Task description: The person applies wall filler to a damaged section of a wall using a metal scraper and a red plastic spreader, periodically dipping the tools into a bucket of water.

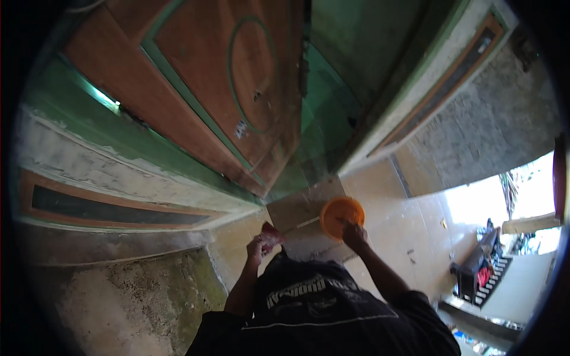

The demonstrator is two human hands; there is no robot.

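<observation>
A dark red piece, perhaps a cloth or sponge (271,232), is in my left hand (256,245), whose fingers are closed round it. Whitish marks, maybe foam or wet shine, show on those fingers and on the piece. Right of it is a round orange basin (333,209), its mouth facing up. My right hand (355,235) is at the basin's near right rim, fingers bent over the edge toward the inside, and appears to grip it. What the basin holds is too dark to make out.
Ahead stands a brown wooden door (202,77) with green trim, beside a dark doorway (323,101). Beige floor tiles (386,202) run below. A rough grey wall (493,118) and a dark bench (481,264) with things on it are at the right. A stained wall (136,296) is lower left.
</observation>
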